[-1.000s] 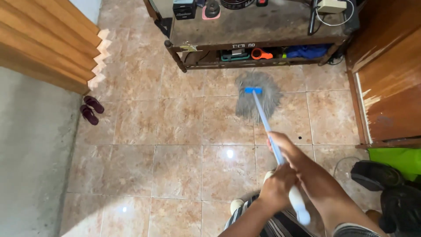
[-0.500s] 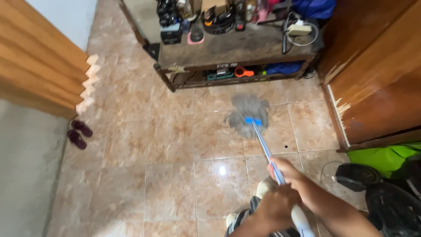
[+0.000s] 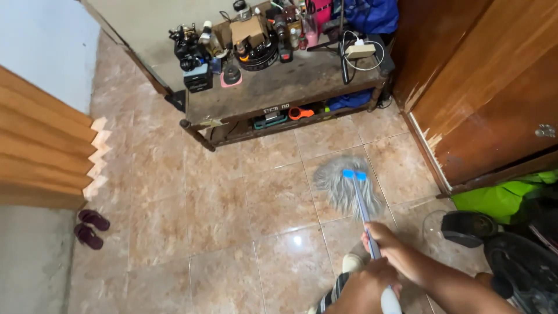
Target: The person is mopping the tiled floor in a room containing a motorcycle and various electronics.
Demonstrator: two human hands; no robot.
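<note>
I hold a mop with both hands over the tan tiled floor (image 3: 221, 203). Its grey string head (image 3: 340, 186) lies flat on the tiles under a blue clamp (image 3: 353, 174). A thin blue handle (image 3: 361, 204) runs back to a white grip (image 3: 390, 301) at the bottom edge. My right hand (image 3: 385, 238) is closed around the handle further along. My left hand (image 3: 365, 283) grips it just behind, near the white grip. My foot in a pale shoe (image 3: 350, 263) shows beneath the hands.
A low, dark wooden table (image 3: 279, 87) loaded with clutter stands at the back, with tools on its lower shelf. A brown wooden cabinet (image 3: 482, 87) fills the right. A green bag (image 3: 500, 197) and black items (image 3: 511, 256) lie at the right. A folding door (image 3: 40, 151) and dark sandals (image 3: 90, 227) are at left.
The mop head has been drawn back from under the table toward me and a little to the right. My view has tilted up, so more of the table top shows.
</note>
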